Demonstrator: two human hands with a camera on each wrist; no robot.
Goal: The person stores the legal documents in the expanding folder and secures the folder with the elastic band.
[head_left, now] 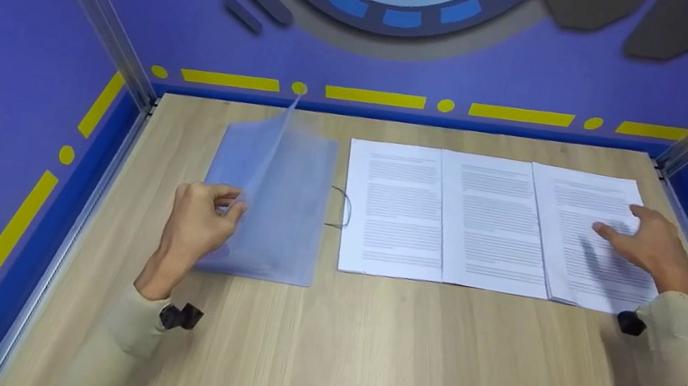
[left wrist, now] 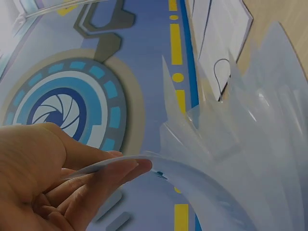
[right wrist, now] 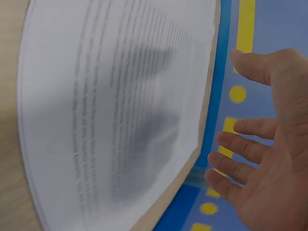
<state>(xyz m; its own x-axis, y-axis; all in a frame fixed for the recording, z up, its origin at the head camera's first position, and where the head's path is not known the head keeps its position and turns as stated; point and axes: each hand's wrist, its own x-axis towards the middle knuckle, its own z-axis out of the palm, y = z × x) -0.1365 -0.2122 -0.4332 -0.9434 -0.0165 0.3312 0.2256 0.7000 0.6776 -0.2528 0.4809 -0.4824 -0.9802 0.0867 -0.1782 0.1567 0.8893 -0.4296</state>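
Note:
A translucent bluish plastic folder lies on the left part of the table, its cover lifted partway. My left hand pinches the cover's edge between thumb and fingers. In the left wrist view the cover bends away from that grip, and several clear sheets fan out beyond it. Over the rightmost stack of printed paper, my right hand hovers with thumb and fingers spread. The right wrist view shows that hand holding nothing, apart from the printed page.
Beside the folder, a left paper stack and a middle paper stack line up with the right one. A thin cord loop runs from the folder to the left stack. Blue panels wall the wooden table.

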